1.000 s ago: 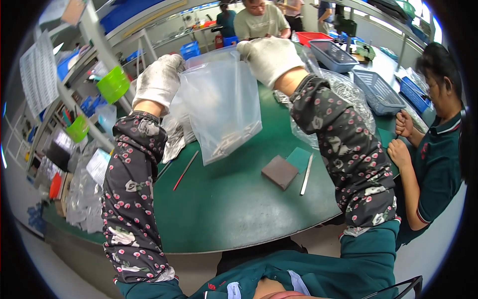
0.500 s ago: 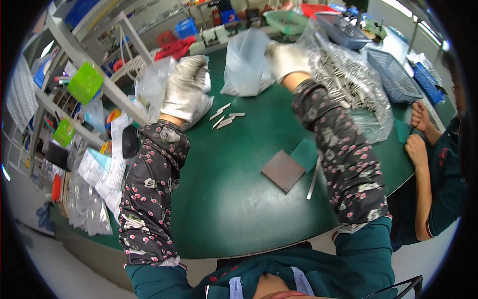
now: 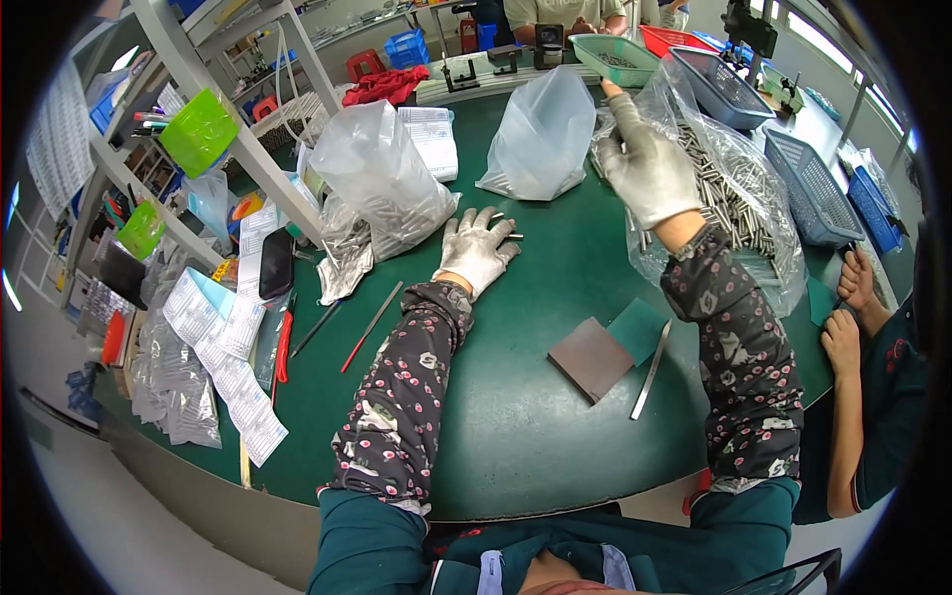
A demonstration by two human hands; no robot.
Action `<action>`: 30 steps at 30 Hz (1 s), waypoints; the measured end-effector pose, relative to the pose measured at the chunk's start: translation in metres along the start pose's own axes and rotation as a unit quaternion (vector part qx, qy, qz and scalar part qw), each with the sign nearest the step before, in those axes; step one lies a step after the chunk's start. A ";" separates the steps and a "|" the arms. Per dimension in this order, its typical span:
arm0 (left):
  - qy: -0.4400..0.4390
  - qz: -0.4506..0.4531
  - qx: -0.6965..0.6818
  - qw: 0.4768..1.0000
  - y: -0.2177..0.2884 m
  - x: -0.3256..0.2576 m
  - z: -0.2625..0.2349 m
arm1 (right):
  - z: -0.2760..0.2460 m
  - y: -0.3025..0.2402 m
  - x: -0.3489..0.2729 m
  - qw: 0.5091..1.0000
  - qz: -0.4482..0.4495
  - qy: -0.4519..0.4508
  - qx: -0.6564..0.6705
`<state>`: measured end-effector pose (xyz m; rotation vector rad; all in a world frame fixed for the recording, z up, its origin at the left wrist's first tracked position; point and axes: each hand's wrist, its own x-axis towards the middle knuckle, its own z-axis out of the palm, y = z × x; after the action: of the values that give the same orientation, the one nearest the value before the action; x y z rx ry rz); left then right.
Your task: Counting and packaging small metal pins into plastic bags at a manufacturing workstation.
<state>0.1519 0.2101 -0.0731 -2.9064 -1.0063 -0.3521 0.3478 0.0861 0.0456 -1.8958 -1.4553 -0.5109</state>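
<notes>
Green surface [image 3: 516,416], bags crowding its far edge.
My left hand [image 3: 476,248] lies flat, fingers apart; my right hand [image 3: 645,169] fingers clamp the clear bag [image 3: 739,198]; open room nearer me.

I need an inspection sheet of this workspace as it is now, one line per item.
Surface: round green table, mostly bare near the person.
Job's things: small metal pins under the left hand; large clear plastic bag of metal pins at the right hand.
Clutter: two more clear plastic bags, brown square block, flat metal strip, red pen, paper slips.
Grippers: left hand in a grey glove, flat on the table; right hand in a grey glove, raised, touching the bag.
Cables: nothing seen.
Surroundings: white shelf frame on the left, blue plastic baskets on the right, a seated person's hands at the right edge.
</notes>
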 end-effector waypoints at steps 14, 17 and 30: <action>0.125 0.059 -0.181 0.974 0.000 -0.067 0.003 | -0.048 -0.049 -0.059 0.977 -0.107 0.050 0.179; 0.119 0.068 -0.175 0.975 0.004 -0.098 -0.007 | -0.059 -0.083 -0.082 0.965 -0.132 -0.032 0.222; 0.151 0.028 -0.211 0.965 0.031 -0.167 -0.027 | 0.022 -0.135 -0.151 0.964 0.010 -0.221 0.149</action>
<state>0.0388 0.0815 -0.0840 -3.0841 -0.8890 -1.0912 0.1725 0.0181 -0.0329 -1.8452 -1.6759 0.1532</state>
